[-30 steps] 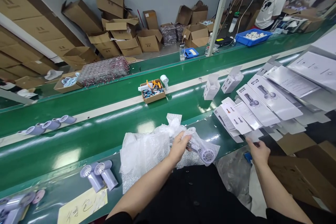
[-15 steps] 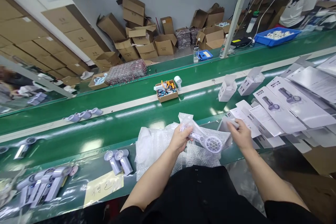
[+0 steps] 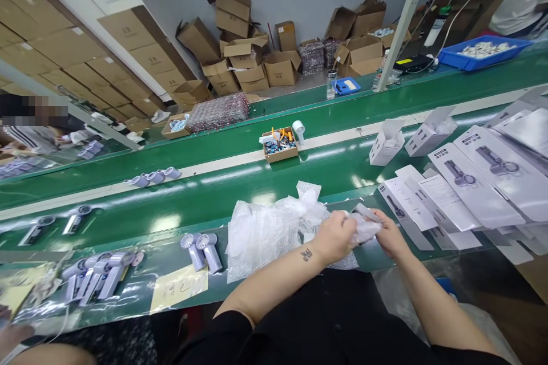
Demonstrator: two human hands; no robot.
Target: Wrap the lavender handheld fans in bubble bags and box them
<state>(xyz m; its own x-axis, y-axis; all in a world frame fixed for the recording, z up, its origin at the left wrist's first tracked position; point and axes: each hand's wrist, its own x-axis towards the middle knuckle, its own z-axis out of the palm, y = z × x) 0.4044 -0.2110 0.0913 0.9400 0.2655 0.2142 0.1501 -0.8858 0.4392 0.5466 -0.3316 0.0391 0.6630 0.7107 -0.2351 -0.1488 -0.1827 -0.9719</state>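
My left hand point(image 3: 336, 238) is closed around a handheld fan in bubble wrap point(image 3: 365, 230), which is bunched up and mostly hidden by the fingers. Against it, my right hand point(image 3: 389, 235) grips a small white-grey carton point(image 3: 367, 212), seen nearly edge-on. Wrapped fan and carton touch; how far one is inside the other I cannot tell. Under my left forearm lies a pile of bubble wrap bags point(image 3: 261, 234). Two bare lilac handheld fans point(image 3: 205, 252) rest to the left of that pile.
Flat printed cartons point(image 3: 460, 177) are spread at the right, behind them two standing open boxes point(image 3: 386, 142). A small parts box point(image 3: 280, 148) sits across the green belt point(image 3: 240, 179). More fans point(image 3: 98, 275) lie left, by a paper note point(image 3: 180, 290). Another person's arm point(image 3: 47, 351) enters lower left.
My left hand has moved right with the wrapped fan, bringing it up against the carton in my right hand. The view has shifted, and another person's arm now shows at lower left.
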